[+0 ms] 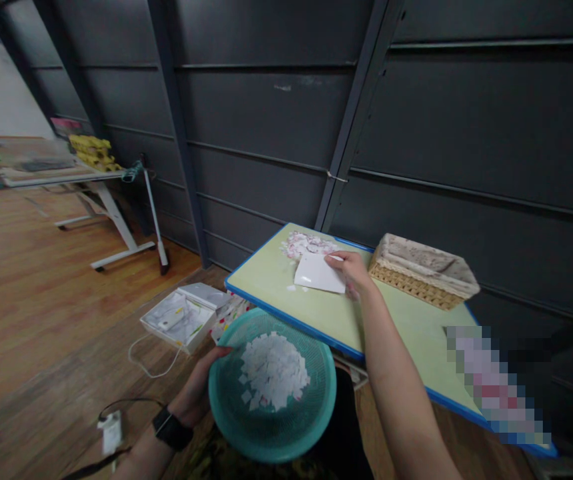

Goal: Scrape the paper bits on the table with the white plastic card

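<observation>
My left hand (200, 383) grips the rim of a teal plastic colander (226, 427), which sits over my lap just below the table edge. Inside it lies a heap of small white paper pieces (275, 370). Over the table, my right hand (349, 267) pinches the right side of a white card (316, 272), fingers closed on its edge. Just behind the card, a pile of white and pink scraps (306, 243) is spread on the tabletop, partly hidden by it. A few loose bits lie in front of the card.
The pale yellow table (286, 313) has a blue edge. A lined wicker basket (416, 280) stands at its back right; a pixelated object lies farther right. On the floor at left are an open white box (181, 317) and a power strip (111, 433). Another table (61, 175) stands beyond.
</observation>
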{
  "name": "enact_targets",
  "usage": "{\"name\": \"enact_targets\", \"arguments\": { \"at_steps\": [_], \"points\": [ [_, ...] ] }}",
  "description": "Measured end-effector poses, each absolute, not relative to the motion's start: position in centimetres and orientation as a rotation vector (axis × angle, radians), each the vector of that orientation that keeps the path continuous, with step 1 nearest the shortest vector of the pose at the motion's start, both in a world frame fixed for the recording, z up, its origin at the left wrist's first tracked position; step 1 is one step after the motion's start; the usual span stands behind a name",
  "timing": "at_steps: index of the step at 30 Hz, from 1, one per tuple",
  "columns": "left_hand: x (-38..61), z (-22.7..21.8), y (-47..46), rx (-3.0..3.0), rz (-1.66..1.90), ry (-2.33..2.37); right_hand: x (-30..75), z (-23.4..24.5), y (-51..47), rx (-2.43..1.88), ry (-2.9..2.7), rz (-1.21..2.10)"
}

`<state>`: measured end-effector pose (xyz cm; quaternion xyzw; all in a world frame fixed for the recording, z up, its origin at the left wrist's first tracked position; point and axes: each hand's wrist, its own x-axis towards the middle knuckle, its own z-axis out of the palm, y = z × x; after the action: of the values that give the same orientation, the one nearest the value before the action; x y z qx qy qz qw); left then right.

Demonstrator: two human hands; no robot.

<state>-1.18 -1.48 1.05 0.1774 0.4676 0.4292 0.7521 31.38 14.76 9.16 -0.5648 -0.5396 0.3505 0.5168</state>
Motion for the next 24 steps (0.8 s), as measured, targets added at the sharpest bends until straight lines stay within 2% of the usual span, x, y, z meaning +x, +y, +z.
{"name": "enact_targets", "arguments": {
  "at_steps": [4,8,14,24],
  "points": [
    [-1.3,0.9,-1.4,0.377,0.923,1.006,31.4,9.3,14.4,-1.351,-1.248,0.87],
    [-1.2,1.1,-1.5,0.363,0.92,1.016,31.6,9.7,14.0,-1.32,-1.207,1.035],
    [-1.1,1.3,-1.4,0.395,0.93,1.024,32.5,9.6,14.2,-1.367,-1.122,0.931],
    [-1.0,1.7,-1.4,0.394,0.913,1.026,32.2,9.4,14.0,-1.292,-1.114,1.071]
  ]
}}
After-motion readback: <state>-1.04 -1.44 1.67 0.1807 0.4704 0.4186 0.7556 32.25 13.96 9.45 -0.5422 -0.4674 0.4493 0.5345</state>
